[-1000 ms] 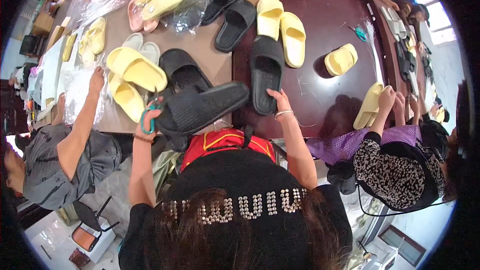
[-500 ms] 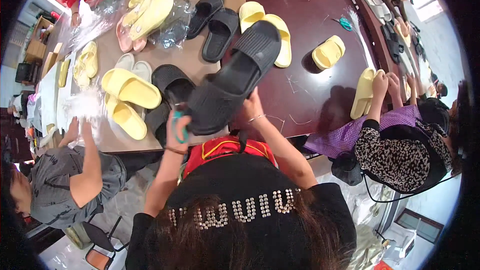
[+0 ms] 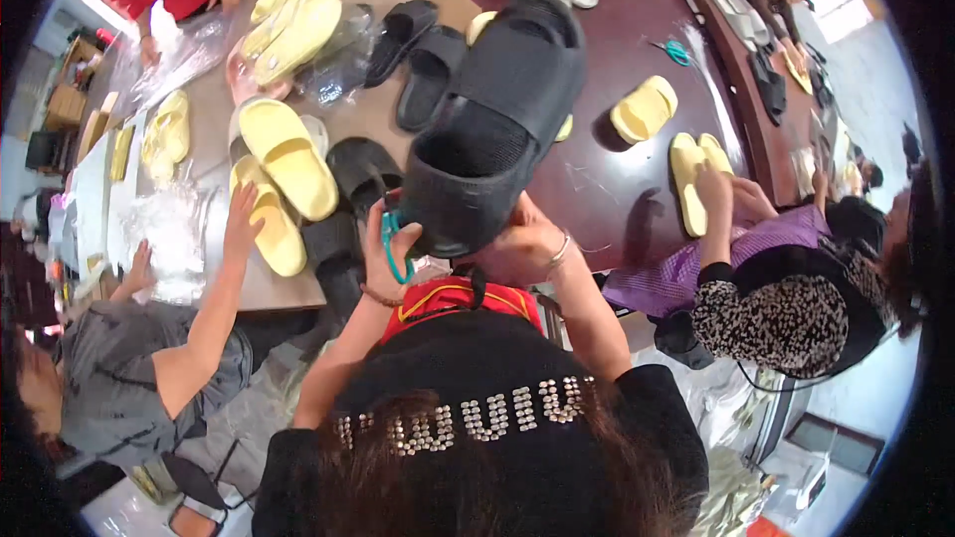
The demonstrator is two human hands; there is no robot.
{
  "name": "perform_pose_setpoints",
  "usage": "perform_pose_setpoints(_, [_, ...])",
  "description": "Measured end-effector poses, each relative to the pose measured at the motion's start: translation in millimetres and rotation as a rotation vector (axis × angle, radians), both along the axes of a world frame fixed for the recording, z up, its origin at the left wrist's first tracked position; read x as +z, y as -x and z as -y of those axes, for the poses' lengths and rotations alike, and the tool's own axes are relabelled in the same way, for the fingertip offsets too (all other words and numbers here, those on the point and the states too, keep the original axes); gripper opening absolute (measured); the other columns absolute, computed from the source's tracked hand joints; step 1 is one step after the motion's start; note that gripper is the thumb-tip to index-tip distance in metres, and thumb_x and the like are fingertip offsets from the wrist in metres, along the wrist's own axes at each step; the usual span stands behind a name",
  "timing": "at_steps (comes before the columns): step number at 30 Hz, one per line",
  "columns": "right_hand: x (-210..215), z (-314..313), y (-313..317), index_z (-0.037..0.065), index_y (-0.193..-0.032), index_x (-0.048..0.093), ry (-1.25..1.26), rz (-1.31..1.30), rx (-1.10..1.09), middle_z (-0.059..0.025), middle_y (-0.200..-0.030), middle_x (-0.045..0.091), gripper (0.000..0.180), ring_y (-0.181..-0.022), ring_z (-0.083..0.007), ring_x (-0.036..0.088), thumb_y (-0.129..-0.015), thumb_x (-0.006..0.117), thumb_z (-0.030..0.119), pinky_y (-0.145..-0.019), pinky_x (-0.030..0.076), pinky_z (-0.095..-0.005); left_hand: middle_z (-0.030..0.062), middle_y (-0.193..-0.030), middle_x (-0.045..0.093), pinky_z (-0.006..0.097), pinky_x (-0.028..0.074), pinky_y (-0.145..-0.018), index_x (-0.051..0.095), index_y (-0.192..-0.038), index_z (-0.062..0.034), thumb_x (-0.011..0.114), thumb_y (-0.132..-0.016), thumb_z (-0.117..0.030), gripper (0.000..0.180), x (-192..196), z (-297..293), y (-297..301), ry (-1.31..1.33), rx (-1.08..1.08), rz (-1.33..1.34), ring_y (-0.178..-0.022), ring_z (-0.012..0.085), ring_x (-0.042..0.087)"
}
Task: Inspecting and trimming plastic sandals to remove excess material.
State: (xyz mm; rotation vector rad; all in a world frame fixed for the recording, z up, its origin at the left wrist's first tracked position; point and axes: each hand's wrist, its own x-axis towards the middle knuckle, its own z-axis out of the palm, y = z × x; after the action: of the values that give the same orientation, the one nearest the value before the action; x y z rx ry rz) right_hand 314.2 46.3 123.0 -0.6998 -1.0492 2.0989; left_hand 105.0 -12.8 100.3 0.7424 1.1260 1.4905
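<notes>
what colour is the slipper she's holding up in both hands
Black. The slipper is raised between the left hand and right hand, clearest in the head view.

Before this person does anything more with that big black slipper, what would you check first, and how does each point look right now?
1. Black foam slide slipper lifted off the table: ok.
2. Right hand gripping its heel end: ok.
3. Left hand on the slipper, holding teal-handled scissors: ok.
4. Scissor blades shut: cannot tell, hidden.
5. Bare spot on the dark brown table beneath: ok.
6. Neighbour's hand, on a yellow foam slipper, apart from the raised slipper: ok.
</notes>
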Motion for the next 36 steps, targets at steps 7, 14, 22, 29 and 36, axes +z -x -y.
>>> perform_pose_setpoints(7, [-15.1,11.7,24.7,0.008,-0.126,0.028,-0.005,0.039,-0.653,-0.0072,-0.114,0.044,0.078,-0.109,-0.0195,0.041,-0.057,0.064,0.002,-0.093,0.032,-0.0308,0.0051,-0.093,0.052,0.023,0.042,-0.072,0.039,-0.118,-0.0024,0.052,-0.078,-0.004,0.041,31.8,-16.5,-33.6,-0.11,-0.089,-0.347,-0.082,0.0122,0.051])
perform_pose_setpoints(14, [-33.8,-9.5,-40.7,0.006,-0.113,0.043,0.136,0.061,-0.867,-0.0057,-0.098,0.051,0.055,-0.094,-0.0193,0.05,-0.06,0.057,0.001,-0.082,0.041,-0.0318,0.004,-0.076,0.053,0.022,0.042,-0.056,0.044,-0.111,-0.0025,0.057,-0.078,-0.006,0.036,30.4,-17.5,-16.2,0.159,-0.07,0.001,-0.063,0.0102,0.052])
perform_pose_setpoints(22, [-35.4,-127.8,-184.8,0.005,-0.095,0.049,0.12,-0.162,-0.998,-0.0088,-0.093,0.054,0.026,-0.082,-0.0228,0.054,-0.072,0.057,0.014,-0.065,0.047,-0.0321,0.0041,-0.069,0.052,0.022,0.04,-0.051,0.043,-0.111,-0.0035,0.057,-0.078,-0.008,0.036,-8.5,14.1,28.5,0.287,0.049,-0.152,-0.058,0.0113,0.051])
perform_pose_setpoints(29, [-72.0,-199.4,-240.4,0.007,-0.095,0.053,0.253,0.223,-1.316,-0.0083,-0.089,0.056,0.04,-0.078,-0.0213,0.055,-0.067,0.068,0.031,-0.065,0.048,-0.0318,0.0058,-0.07,0.054,0.023,0.041,-0.049,0.045,-0.108,-0.0057,0.056,-0.079,-0.006,0.032,-3.8,29.6,22.4,0.235,0.111,-0.116,-0.057,0.0129,0.052])
perform_pose_setpoints(36, [-85.2,-150.3,-90.8,-0.002,-0.121,0.031,-0.246,0.769,-1.584,-0.0129,-0.103,0.047,0.063,-0.083,-0.0217,0.049,-0.071,0.064,0.015,-0.075,0.045,-0.0335,0.0044,-0.071,0.053,0.022,0.04,-0.049,0.045,-0.109,-0.0054,0.058,-0.077,-0.006,0.034,-34.8,68.1,101.1,0.251,0.424,-0.115,-0.056,0.0116,0.051])
